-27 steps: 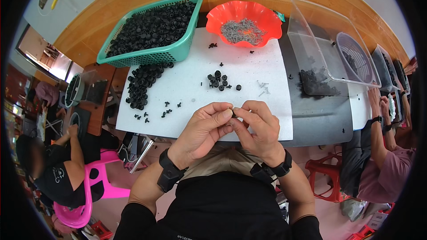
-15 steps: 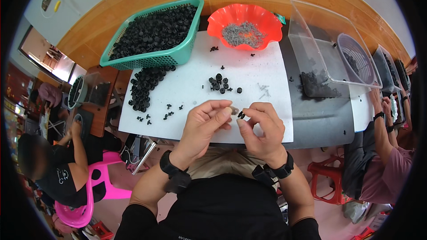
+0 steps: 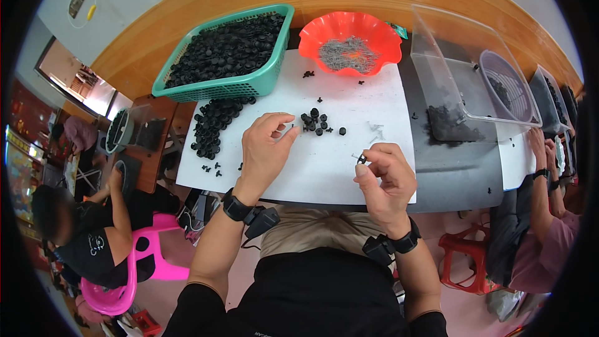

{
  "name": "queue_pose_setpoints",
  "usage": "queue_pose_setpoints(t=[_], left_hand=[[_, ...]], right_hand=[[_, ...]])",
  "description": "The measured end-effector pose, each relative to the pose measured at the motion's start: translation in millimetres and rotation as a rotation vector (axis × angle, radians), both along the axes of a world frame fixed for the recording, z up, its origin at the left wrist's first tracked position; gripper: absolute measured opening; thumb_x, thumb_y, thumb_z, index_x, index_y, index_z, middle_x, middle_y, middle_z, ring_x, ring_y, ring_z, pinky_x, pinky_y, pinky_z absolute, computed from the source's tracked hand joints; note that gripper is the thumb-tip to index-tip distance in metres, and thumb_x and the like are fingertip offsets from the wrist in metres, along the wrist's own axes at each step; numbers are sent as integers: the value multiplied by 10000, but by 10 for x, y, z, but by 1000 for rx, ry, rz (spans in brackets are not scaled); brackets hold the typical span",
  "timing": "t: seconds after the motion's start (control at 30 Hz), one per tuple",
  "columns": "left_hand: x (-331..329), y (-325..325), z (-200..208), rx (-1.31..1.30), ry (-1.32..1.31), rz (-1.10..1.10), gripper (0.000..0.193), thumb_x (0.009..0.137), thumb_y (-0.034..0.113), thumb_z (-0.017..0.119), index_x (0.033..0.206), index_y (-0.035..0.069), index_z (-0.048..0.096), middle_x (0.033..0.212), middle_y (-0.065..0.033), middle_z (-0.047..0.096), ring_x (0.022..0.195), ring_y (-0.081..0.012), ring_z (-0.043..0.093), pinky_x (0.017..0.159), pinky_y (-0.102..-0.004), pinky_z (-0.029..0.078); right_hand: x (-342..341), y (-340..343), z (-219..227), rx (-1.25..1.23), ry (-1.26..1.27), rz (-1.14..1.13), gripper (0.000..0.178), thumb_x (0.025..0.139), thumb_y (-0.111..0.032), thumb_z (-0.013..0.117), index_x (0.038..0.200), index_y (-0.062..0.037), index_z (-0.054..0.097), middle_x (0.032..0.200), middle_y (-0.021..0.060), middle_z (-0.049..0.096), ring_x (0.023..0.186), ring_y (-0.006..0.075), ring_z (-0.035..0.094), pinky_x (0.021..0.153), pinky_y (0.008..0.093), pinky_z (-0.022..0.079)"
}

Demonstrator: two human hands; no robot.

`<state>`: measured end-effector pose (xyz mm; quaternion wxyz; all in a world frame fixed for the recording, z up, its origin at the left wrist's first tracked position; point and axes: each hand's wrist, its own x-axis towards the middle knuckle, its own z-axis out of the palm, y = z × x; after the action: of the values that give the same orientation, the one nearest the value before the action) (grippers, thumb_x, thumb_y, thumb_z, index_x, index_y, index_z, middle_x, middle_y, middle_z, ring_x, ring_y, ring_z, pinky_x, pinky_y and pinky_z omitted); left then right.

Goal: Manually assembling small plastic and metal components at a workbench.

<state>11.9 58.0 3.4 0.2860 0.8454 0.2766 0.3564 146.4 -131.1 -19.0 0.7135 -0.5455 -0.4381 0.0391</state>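
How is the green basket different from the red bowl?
The green basket is rectangular with slotted walls; the red bowl is round with a wavy rim. The green basket is heaped with black round parts; the red bowl holds a small pile of thin grey metal bits. Both sit at the far edge of the white sheet.

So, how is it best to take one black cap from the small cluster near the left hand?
Probably pinch one outer black cap by its rim from above, thumb and forefinger. It lies apart from the cluster on the white sheet, so the left hand has room.
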Motion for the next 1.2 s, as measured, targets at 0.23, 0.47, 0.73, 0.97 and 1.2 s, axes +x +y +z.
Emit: queue_pose_setpoints(t=[0.23, 0.47, 0.73, 0.97, 1.2], left_hand=[[-58, 34, -9, -32, 85, 5, 233, 830, 69, 763, 1047, -4, 721, 1025, -101, 721, 795, -163, 639, 740, -278, 530], [42, 102, -24, 22, 144, -54, 233, 846, 81, 733, 1067, 6, 718, 1058, -104, 713, 880, -216, 659, 785, -310, 537], [199, 207, -1, 97, 172, -152, 200, 882, 87, 685, 1059, 1, 719, 1081, -115, 704, 894, -240, 665, 763, -328, 536], [274, 245, 68, -43, 259, -186, 169, 867, 115, 719, 983, -6, 741, 1010, -105, 715, 811, -208, 667, 732, -314, 527], [275, 217, 123, 2, 332, -194, 193, 843, 142, 751, 988, 15, 748, 997, -97, 695, 802, -197, 647, 705, -316, 508]], right_hand=[[6, -3, -5, -16, 25, 9, 223, 845, -8, 757, 1048, 41, 679, 994, 130, 627, 662, 97, 566, 571, 218, 474], [15, -12, -11, -21, 7, 11, 219, 840, -6, 757, 1039, 36, 677, 986, 128, 628, 663, 98, 571, 566, 217, 473], [14, -22, 3, -17, -15, 18, 228, 835, -5, 763, 1042, 31, 674, 980, 129, 631, 646, 100, 571, 558, 222, 476], [22, -27, 15, -16, -25, 25, 216, 834, -9, 766, 1026, 30, 676, 981, 133, 631, 637, 104, 580, 546, 219, 475], [32, -21, 7, 2, -41, 34, 216, 835, -15, 770, 1026, 25, 677, 981, 134, 632, 628, 102, 579, 540, 222, 470]])
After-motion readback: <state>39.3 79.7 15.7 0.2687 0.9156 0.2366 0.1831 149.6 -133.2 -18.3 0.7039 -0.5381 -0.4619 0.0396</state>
